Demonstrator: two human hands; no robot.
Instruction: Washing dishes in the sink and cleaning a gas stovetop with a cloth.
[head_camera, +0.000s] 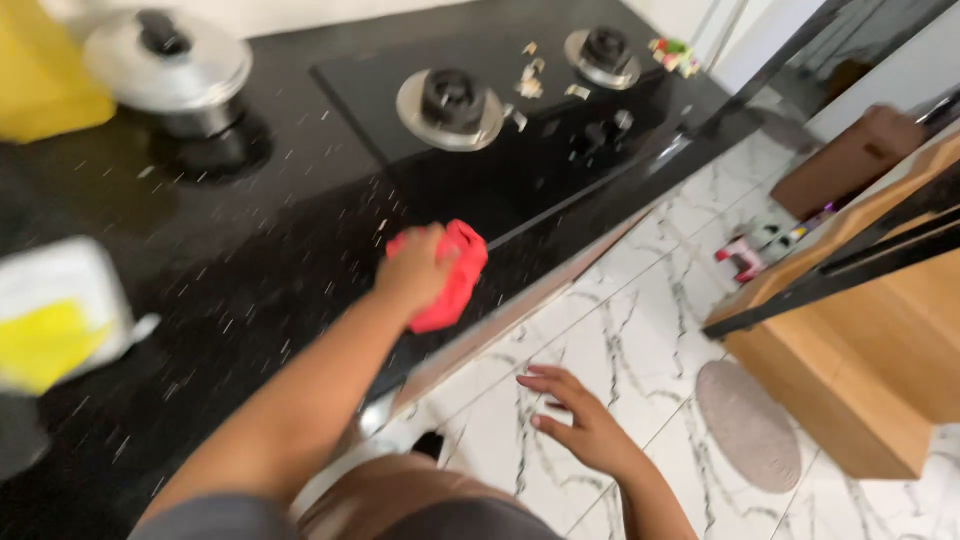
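My left hand is closed on a red cloth and presses it onto the black speckled countertop, just in front of the black glass gas hob. My right hand hangs in the air past the counter's front edge, above the marbled floor, its fingers spread and holding nothing. The hob carries two round burners, one near its middle and one at the far right, with small scraps of food lying between them.
A lidded steel pot stands at the back left beside a yellow object. A blurred white and yellow item lies at the left edge. A wooden cabinet and an oval mat occupy the floor on the right.
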